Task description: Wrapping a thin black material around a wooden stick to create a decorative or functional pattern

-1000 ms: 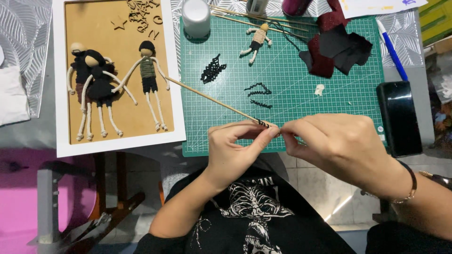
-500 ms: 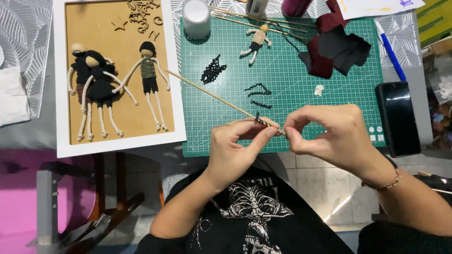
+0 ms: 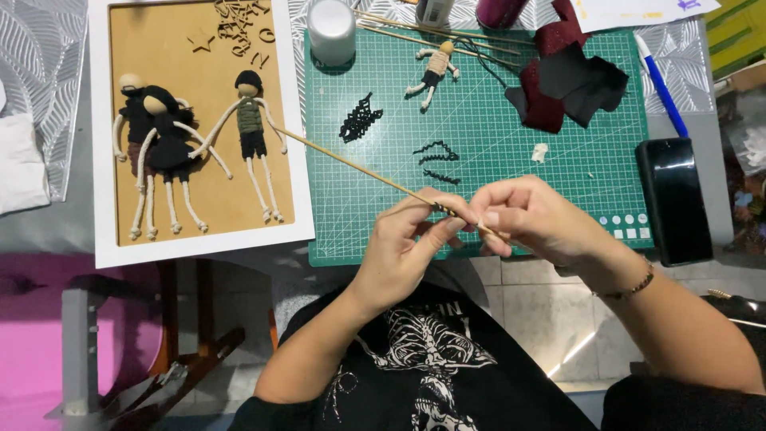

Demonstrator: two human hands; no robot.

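1. Skewer (image 3: 359,166) work first: keep the thin wooden stick slanted as it lies now, far end over the framed board (image 3: 199,231), near end between both hands above the front edge of the green cutting mat (image 3: 495,104).
2. Left hand (image 3: 407,247): thumb and forefinger pinched on the stick just where a short dark winding (image 3: 444,209) sits; hold firm, no twisting of the wrist.
3. Right hand (image 3: 535,219): fingertips closed on the stick right beside the winding, touching the left fingers; roll slowly so each turn lies tight against the last.
4. Keep the coil close to the near end, well apart from the three cord dolls (image 3: 191,144) on the board.
5. Match the look of the finished black curls (image 3: 435,160) lying on the mat, probably the same make.
6. Mind the loose stick end near the dolls: a wide swing could knock them.
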